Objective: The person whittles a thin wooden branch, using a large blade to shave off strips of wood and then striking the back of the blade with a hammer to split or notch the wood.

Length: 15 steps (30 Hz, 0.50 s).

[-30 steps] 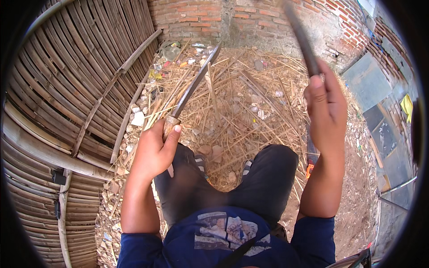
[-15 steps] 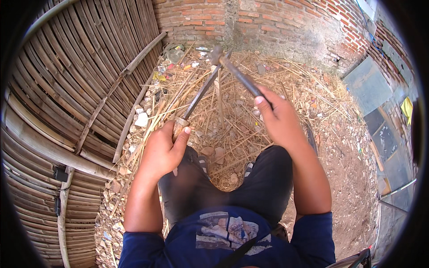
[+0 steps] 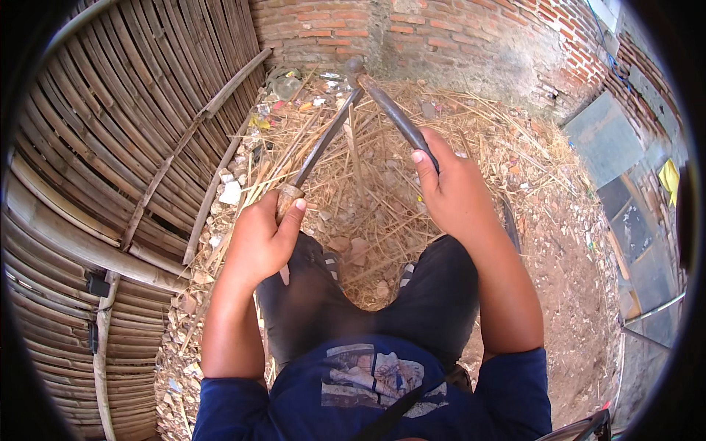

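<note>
A long knife is pointing away from the person over the littered ground, its tip near the head of a hammer; whether they are touching is hard to tell. Open room is lying on both sides of these tools, with a bamboo wall edging the left, a brick wall closing the far end and grey panels standing at the right. The left hand is wrapping round the knife's wooden handle; the right hand is clasping the hammer's shaft. Dry slivers and pale rubble are covering the ground, bare soil showing rightward. Compared with one second ago, the hammer is slanting inward to the knife's tip instead of rising at the upper right
</note>
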Each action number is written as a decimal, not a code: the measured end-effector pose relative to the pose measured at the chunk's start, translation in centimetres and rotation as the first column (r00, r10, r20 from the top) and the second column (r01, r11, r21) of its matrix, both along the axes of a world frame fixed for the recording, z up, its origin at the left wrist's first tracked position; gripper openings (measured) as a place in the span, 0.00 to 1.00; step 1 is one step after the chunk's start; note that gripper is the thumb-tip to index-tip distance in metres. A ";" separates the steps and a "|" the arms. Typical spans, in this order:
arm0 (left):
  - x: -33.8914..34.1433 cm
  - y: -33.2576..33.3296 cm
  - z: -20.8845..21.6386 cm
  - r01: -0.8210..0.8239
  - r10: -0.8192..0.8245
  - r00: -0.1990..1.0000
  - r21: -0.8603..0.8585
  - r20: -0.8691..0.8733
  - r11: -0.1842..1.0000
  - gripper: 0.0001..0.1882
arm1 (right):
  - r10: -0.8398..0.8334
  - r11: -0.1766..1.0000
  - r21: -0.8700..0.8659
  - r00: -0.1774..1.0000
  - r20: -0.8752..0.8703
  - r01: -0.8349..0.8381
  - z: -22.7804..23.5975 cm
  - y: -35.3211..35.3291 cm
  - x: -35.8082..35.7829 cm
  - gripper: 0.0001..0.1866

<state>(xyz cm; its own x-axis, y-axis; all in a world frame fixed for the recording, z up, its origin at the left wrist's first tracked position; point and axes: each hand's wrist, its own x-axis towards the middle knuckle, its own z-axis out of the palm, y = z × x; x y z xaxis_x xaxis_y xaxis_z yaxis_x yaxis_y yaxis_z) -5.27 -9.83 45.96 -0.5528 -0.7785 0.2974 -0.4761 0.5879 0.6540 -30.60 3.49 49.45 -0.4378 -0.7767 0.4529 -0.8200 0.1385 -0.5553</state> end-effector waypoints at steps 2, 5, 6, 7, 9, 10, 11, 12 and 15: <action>0.0 0.0 -0.1 -0.006 0.006 1.000 -0.002 0.007 1.000 0.23 | 0.014 1.000 -0.012 0.999 0.052 -0.013 0.4 0.0 -0.4 0.21; 0.2 0.0 -0.4 -0.001 0.001 1.000 0.016 -0.020 1.000 0.23 | 0.060 0.993 -0.112 0.983 0.173 -0.041 1.5 0.4 -1.2 0.23; 0.2 -0.1 -0.4 0.004 -0.003 0.999 0.026 -0.035 1.000 0.23 | 0.070 0.984 -0.176 0.981 0.184 -0.037 2.3 1.0 -1.1 0.24; 0.2 -0.1 -0.5 0.003 -0.002 1.000 0.028 -0.023 1.000 0.23 | 0.074 0.974 -0.226 0.977 0.201 -0.027 3.0 1.7 -0.7 0.24; 0.3 -0.2 -0.4 0.001 -0.001 1.000 0.032 0.003 1.000 0.23 | 0.113 0.914 -0.404 0.975 0.192 -0.026 3.6 2.0 -0.1 0.25; 0.2 -0.2 -0.4 0.004 -0.004 1.000 0.035 -0.006 0.999 0.23 | 0.128 0.876 -0.481 0.981 0.146 -0.043 3.9 2.2 0.1 0.25; 0.1 -0.1 -0.4 0.006 -0.006 1.000 0.038 -0.015 0.999 0.23 | 0.101 0.882 -0.470 0.989 0.107 -0.039 3.3 2.0 0.0 0.25; 0.1 0.0 -0.5 0.007 -0.006 1.000 0.041 -0.025 0.999 0.23 | 0.074 0.888 -0.459 0.995 0.069 -0.035 2.7 1.8 0.0 0.24; -0.3 0.4 -0.3 0.018 -0.017 0.999 0.030 -0.028 0.999 0.23 | -0.088 0.971 -0.232 0.992 -0.096 0.063 -0.5 0.8 -0.4 0.22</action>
<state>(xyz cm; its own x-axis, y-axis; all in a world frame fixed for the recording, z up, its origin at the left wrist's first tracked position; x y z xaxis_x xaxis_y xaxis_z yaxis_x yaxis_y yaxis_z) -5.52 -9.41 45.68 -0.5586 -0.7775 0.2890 -0.4476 0.5759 0.6842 -30.99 4.28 49.00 -0.4321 -0.6139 0.6606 -0.8673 0.0819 -0.4911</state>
